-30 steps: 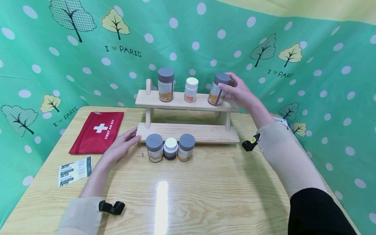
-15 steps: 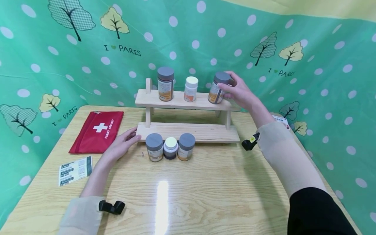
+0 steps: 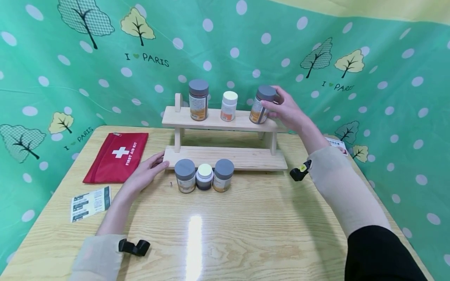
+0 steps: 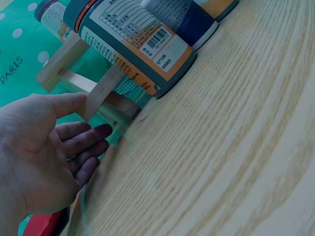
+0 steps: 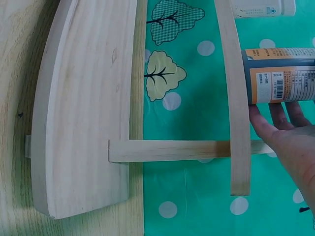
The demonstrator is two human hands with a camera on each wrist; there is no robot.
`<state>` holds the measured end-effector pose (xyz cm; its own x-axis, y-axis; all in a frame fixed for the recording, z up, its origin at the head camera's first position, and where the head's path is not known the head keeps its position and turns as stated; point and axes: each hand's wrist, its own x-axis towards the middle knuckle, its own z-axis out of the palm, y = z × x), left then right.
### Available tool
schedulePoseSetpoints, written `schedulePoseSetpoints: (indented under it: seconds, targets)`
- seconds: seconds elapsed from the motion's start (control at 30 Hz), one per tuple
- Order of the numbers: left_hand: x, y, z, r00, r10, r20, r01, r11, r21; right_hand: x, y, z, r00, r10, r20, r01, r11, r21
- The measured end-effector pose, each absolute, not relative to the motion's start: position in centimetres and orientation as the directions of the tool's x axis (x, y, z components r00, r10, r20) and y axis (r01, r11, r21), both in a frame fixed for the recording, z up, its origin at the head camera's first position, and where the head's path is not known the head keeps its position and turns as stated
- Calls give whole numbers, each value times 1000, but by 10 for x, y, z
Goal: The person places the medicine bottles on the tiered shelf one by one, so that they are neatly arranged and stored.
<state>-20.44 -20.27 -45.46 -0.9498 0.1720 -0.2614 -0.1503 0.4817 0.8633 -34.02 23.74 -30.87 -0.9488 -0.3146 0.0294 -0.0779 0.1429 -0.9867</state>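
Note:
My right hand (image 3: 286, 109) holds a dark pill bottle (image 3: 259, 107) with a grey lid, upright at the right end of the upper shelf (image 3: 211, 121). The thumb lies across its front; the other fingers are behind, and in the right wrist view fingers show beside the bottle (image 5: 283, 78). My left hand (image 3: 145, 174) rests against the left end of the lower wooden shelf (image 3: 225, 158). In the left wrist view its thumb touches the board (image 4: 101, 91), and the other fingers are loosely bent. A grey-lidded pill bottle (image 3: 198, 102) and a small white one (image 3: 229, 108) also stand on the upper shelf.
In front of the lower shelf stand two grey-lidded bottles (image 3: 185, 179) (image 3: 223, 178) around a small white-lidded one (image 3: 204, 179). A red first aid kit pouch (image 3: 109, 164) and a printed packet (image 3: 90, 205) lie left. Another packet (image 3: 336, 144) shows behind the right forearm.

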Motion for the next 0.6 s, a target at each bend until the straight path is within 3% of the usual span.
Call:
schedulePoseSetpoints:
  seconds: [0.23, 0.4, 0.6]
  targets:
    - [-203, -202, -455, -950, 163, -265, -157, 485, 860, -335, 236, -312, -954, -294, 54, -107, 166, -980]
    - [-204, -202, -456, -950, 157, -272, -167, 480, 861, -324, 237, -317, -973, -195, 119, -153, 169, -974]
    - [-206, -203, -458, -951, 163, -263, -157, 477, 865, -300, 234, -331, -973, -20, 229, -229, -14, -973]
